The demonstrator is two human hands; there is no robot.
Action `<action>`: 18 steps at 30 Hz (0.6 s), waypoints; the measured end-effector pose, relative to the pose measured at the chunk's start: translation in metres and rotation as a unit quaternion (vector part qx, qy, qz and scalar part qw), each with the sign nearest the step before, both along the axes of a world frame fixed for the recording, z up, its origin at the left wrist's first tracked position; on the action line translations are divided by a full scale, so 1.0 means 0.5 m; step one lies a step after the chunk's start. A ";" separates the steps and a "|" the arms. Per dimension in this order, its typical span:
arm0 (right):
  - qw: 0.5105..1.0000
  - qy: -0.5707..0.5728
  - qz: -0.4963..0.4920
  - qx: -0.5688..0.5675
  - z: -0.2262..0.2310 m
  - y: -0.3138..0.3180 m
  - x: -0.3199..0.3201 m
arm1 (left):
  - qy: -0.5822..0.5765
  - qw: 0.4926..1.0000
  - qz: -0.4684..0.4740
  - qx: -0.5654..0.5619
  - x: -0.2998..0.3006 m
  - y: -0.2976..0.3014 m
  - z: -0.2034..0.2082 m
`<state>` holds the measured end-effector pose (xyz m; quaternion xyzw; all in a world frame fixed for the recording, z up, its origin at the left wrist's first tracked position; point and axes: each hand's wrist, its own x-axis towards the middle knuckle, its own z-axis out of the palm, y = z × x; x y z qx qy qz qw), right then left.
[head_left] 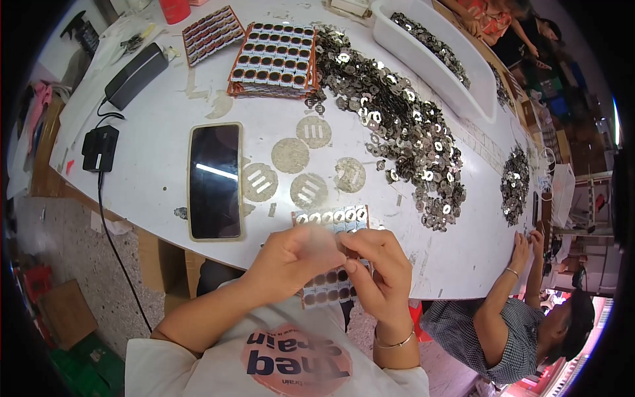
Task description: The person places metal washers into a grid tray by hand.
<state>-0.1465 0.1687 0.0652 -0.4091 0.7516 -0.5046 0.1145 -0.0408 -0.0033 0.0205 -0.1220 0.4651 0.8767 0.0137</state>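
Note:
My left hand (301, 258) and my right hand (380, 268) meet over a panel (331, 217) at the table's near edge. Shiny ring-shaped metal pieces lie in the panel's far row, and dark round spots show in its near rows. The left fingers are curled together and partly blurred. My right thumb and index finger are bent toward each other beside the left fingertips. Whatever small thing lies between the fingers is hidden. Beyond the hands spreads a large heap of small metal discs (403, 126).
A phone (215, 182) lies left of the hands. Farther back are stacked panels (274, 56), a reddish panel (213, 34), a black case (135, 76) and a corded black adapter (100, 147). A white tub (430, 66) holds more discs. Another person (509, 317) works at the right.

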 end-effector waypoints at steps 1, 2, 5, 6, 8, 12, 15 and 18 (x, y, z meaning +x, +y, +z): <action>1.000 0.000 0.000 0.000 0.000 0.005 -0.004 | 0.013 0.999 -0.019 -0.028 0.001 -0.004 0.000; 0.998 -0.055 0.024 -0.005 0.000 0.012 -0.009 | 0.012 0.999 -0.019 -0.028 0.001 -0.007 0.002; 0.989 -0.140 0.049 -0.021 -0.003 0.023 -0.020 | 0.020 0.998 -0.060 -0.012 0.002 -0.011 0.005; 0.984 -0.169 0.049 -0.032 -0.004 0.024 -0.021 | 0.030 0.998 -0.060 -0.003 0.003 -0.008 0.002; 0.982 -0.182 0.034 -0.040 -0.008 0.023 -0.015 | 0.039 0.997 -0.061 0.007 0.003 -0.007 -0.001; 0.994 -0.092 0.033 -0.057 -0.023 0.028 -0.019 | 0.041 0.997 -0.063 0.034 0.003 -0.004 -0.013; 0.994 -0.073 0.033 -0.072 -0.024 0.028 -0.019 | 0.062 0.995 -0.045 0.071 0.001 0.001 -0.006; 0.997 -0.050 0.031 -0.055 -0.019 0.025 -0.023 | 0.070 0.995 -0.045 0.046 0.002 0.000 -0.009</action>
